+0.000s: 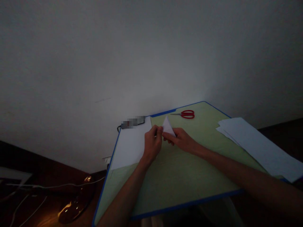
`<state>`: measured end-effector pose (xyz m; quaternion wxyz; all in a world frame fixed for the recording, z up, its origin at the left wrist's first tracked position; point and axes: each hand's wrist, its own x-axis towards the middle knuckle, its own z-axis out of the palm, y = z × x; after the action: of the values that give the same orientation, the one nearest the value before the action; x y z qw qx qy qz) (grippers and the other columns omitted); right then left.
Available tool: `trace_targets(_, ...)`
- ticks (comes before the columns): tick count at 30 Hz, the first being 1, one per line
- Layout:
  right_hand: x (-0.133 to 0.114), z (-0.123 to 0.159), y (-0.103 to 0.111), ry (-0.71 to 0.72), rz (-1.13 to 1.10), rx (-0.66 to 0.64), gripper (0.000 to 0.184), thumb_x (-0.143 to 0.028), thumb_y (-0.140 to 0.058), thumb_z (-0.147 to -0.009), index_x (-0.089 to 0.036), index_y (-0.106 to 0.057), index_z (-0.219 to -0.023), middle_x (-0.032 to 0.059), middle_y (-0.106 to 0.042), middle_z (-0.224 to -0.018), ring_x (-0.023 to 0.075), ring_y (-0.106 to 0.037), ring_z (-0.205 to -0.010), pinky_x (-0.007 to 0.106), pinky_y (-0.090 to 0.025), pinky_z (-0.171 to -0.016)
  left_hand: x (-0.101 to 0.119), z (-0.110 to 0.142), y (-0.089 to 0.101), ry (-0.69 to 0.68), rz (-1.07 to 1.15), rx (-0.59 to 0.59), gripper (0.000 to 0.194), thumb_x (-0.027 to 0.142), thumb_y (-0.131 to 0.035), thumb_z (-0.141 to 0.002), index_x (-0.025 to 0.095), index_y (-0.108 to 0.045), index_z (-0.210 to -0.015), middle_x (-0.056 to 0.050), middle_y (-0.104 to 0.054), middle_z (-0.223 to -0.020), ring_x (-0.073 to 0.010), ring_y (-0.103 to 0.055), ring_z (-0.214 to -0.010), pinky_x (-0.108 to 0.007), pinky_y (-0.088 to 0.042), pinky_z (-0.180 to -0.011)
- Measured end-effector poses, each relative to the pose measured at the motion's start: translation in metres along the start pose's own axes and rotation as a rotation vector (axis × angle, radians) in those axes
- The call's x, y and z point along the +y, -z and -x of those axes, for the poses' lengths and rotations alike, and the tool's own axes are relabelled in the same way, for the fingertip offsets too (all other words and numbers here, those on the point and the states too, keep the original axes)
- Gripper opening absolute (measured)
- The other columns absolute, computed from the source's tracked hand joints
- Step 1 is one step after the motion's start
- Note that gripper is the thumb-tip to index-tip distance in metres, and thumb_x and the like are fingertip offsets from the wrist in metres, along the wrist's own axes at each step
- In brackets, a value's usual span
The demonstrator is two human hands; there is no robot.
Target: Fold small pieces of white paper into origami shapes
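At the far side of a pale-green tabletop with blue edging (189,179), red-handled metal scissors (188,114). Far left, a large flat white paper sheet (130,145), with a pixelated dark-rimmed object (132,122) at its far end. To the right, overhanging the edge, loosely stacked white paper sheets (258,142). Beyond, a plain grey wall (118,47). Near left, below, a thin white cable (42,187).

The surface (189,170) stands before the wall (142,63). On its far left lies a sheet (130,145), a blurred object (133,122) at its back edge. Right of the sheet, near the surface's back edge, lie scissors (188,114); papers (255,142) overlap the right edge. Before the scissors, the folded paper (168,127) is between left grip (153,140) and right grip (181,138).
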<state>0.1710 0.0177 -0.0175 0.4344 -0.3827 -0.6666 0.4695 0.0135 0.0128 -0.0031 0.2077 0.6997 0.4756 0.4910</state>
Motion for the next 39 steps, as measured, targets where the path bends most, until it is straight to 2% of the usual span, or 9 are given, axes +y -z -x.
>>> trace_targets(11,-0.006,0.001,0.003,0.050,0.051,-0.050,0.033,-0.042,-0.051,-0.093,-0.019,-0.060,-0.072,-0.0030,-0.053,-0.057,0.0111,-0.048,-0.052,0.026,-0.036,-0.053,-0.014,-0.010,0.009,0.108,0.016,0.075,0.041,0.049,-0.051,-0.097,0.020,-0.050,-0.068,0.005,-0.050,-0.053,-0.0093,-0.046,-0.044,-0.022,-0.034,-0.046)
trace_targets(15,-0.006,0.003,0.009,0.082,0.107,0.001,0.036,-0.039,-0.048,-0.093,-0.020,-0.052,-0.061,-0.0033,-0.048,-0.052,0.0110,-0.045,-0.049,0.026,-0.034,-0.051,-0.028,-0.017,0.021,0.178,0.083,0.208,0.041,0.053,-0.051,-0.096,0.021,-0.048,-0.071,0.007,-0.045,-0.054,-0.0091,-0.047,-0.041,-0.022,-0.033,-0.041)
trace_targets(18,-0.002,0.002,0.012,0.078,0.117,0.133,0.037,-0.042,-0.050,-0.092,-0.021,-0.053,-0.062,-0.0031,-0.048,-0.055,0.0113,-0.044,-0.051,0.027,-0.034,-0.052,-0.031,-0.018,0.026,0.173,0.073,0.171,0.042,0.054,-0.051,-0.095,0.021,-0.048,-0.071,0.007,-0.044,-0.054,-0.0086,-0.043,-0.039,-0.022,-0.031,-0.040)
trace_targets(20,0.002,0.000,0.011,0.088,0.122,0.172,0.034,-0.046,-0.058,-0.089,-0.020,-0.058,-0.067,-0.0024,-0.052,-0.059,0.0124,-0.047,-0.055,0.028,-0.036,-0.055,-0.029,-0.015,0.023,0.138,0.016,0.092,0.042,0.053,-0.053,-0.095,0.020,-0.049,-0.068,0.007,-0.045,-0.052,-0.0089,-0.044,-0.040,-0.022,-0.032,-0.043)
trace_targets(24,0.009,-0.006,0.008,0.054,0.036,0.095,0.034,-0.053,-0.068,-0.082,-0.019,-0.063,-0.077,0.0002,-0.060,-0.070,0.0150,-0.054,-0.064,0.030,-0.041,-0.061,-0.021,-0.011,0.015,0.112,-0.014,-0.006,0.043,0.052,-0.056,-0.094,0.020,-0.049,-0.065,0.006,-0.046,-0.051,-0.0102,-0.044,-0.045,-0.023,-0.033,-0.046)
trace_targets(27,0.012,-0.008,0.008,0.026,0.017,0.180,0.038,-0.053,-0.076,-0.075,-0.020,-0.065,-0.089,0.0014,-0.062,-0.077,0.0160,-0.056,-0.068,0.031,-0.044,-0.063,-0.020,-0.011,0.015,0.108,0.032,-0.027,0.043,0.052,-0.055,-0.094,0.020,-0.049,-0.066,0.005,-0.047,-0.051,-0.0105,-0.045,-0.047,-0.023,-0.035,-0.047)
trace_targets(32,0.010,-0.007,0.007,-0.039,-0.099,0.170,0.074,-0.048,-0.085,-0.066,-0.022,-0.055,-0.130,0.0087,-0.066,-0.112,0.0199,-0.065,-0.088,0.033,-0.050,-0.072,-0.020,-0.012,0.016,0.108,0.111,-0.039,0.043,0.053,-0.055,-0.094,0.020,-0.051,-0.069,0.005,-0.050,-0.053,-0.0095,-0.046,-0.047,-0.022,-0.036,-0.046)
trace_targets(36,0.009,-0.007,0.005,-0.013,-0.055,0.079,0.037,-0.051,-0.079,-0.072,-0.019,-0.068,-0.087,0.0028,-0.067,-0.081,0.0169,-0.060,-0.073,0.031,-0.045,-0.067,-0.019,-0.012,0.015,0.101,0.127,-0.046,0.044,0.054,-0.057,-0.094,0.019,-0.052,-0.069,0.005,-0.050,-0.056,-0.0077,-0.046,-0.044,-0.020,-0.036,-0.042)
trace_targets(39,0.008,-0.007,0.005,0.029,-0.046,0.116,0.037,-0.053,-0.077,-0.075,-0.019,-0.064,-0.067,-0.0010,-0.060,-0.065,0.0137,-0.052,-0.061,0.030,-0.039,-0.060,-0.016,-0.011,0.011,0.127,0.199,-0.017,0.045,0.057,-0.057,-0.093,0.018,-0.054,-0.073,0.004,-0.052,-0.059,-0.0073,-0.047,-0.044,-0.019,-0.038,-0.040)
